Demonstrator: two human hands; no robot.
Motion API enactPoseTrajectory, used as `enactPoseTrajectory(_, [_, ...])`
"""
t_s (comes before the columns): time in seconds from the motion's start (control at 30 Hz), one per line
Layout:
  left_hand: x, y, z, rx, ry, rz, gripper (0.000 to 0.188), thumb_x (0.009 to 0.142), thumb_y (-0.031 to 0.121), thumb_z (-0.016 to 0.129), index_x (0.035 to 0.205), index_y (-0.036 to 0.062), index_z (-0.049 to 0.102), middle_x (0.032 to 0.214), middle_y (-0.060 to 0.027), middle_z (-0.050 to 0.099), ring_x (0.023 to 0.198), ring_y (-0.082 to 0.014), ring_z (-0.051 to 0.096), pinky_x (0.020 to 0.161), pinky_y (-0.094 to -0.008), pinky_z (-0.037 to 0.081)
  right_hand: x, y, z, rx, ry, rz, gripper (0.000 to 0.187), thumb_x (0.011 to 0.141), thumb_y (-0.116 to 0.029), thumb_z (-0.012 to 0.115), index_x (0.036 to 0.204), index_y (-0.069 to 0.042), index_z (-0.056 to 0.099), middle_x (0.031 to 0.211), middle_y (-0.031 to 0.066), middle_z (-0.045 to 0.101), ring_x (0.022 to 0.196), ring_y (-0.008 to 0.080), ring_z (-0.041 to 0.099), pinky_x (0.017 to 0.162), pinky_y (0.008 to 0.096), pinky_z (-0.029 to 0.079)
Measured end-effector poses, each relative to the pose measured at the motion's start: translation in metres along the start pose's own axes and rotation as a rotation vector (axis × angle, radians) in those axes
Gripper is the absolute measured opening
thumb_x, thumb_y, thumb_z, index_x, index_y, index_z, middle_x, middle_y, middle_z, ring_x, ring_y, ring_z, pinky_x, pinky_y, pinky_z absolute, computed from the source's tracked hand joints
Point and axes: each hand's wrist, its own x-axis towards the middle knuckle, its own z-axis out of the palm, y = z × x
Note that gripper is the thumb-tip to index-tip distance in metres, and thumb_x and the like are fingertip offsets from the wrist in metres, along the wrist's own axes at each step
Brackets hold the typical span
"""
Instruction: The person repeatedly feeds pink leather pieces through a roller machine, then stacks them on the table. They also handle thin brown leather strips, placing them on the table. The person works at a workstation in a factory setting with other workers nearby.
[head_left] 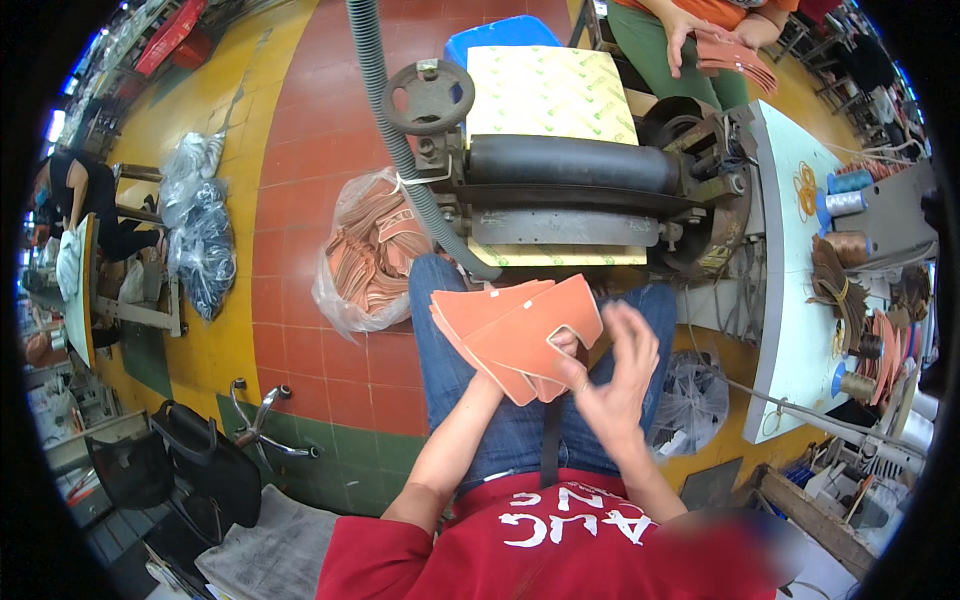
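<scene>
My left hand (488,390) is closed under a fanned stack of flat salmon-orange cut pieces (520,325), held above my lap. Most of its fingers are hidden beneath the stack, with fingertips showing at a notch in the top piece. The pieces have pale edges and small white marks; whether they are leather or fabric I cannot tell. At the stack's right edge, my right hand (622,375) has its fingers spread, the thumb close to the notch. Whether the thumb touches the piece is unclear.
Ahead stands a roller machine (570,165) with a handwheel (428,97), a grey hose (368,60) and a yellow patterned sheet (550,90). A plastic bag (335,290) of similar pieces sits left. A white table (785,250) holds thread spools. Another person's hands (700,35) hold similar pieces.
</scene>
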Motion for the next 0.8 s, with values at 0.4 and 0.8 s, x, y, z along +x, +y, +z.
enactPoseTrajectory(0.4, [-0.012, 0.023, -0.009, 0.027, 0.02, 0.023, 0.057, 0.095, 0.044, 0.047, 0.146, 0.0191, 0.038, 0.085, -0.0013, 0.042, 0.081, -0.0177, 0.046, 0.09, -0.0361, 0.04, 0.084, 0.131, 0.06, 1.1, -0.211, 0.747, 0.018, 0.091, -0.021, 0.069, 0.096, -0.004, 0.07, 0.07, -0.0006, 0.065, 0.048, 0.0035, 0.049, 0.042, 0.0206, 0.034])
enactPoseTrajectory(0.8, [-0.016, 0.01, 0.014, 0.073, 0.076, 0.049, 0.061, 0.094, 0.05, 0.047, 0.142, 0.0132, 0.041, 0.083, -0.0027, 0.041, 0.08, -0.0191, 0.045, 0.086, -0.035, 0.042, 0.057, 0.076, 0.066, 0.858, 0.399, 0.632, 0.045, 0.094, -0.017, 0.064, 0.133, 0.001, 0.05, 0.124, 0.0118, 0.057, 0.118, 0.021, 0.053, 0.099, 0.0348, 0.045])
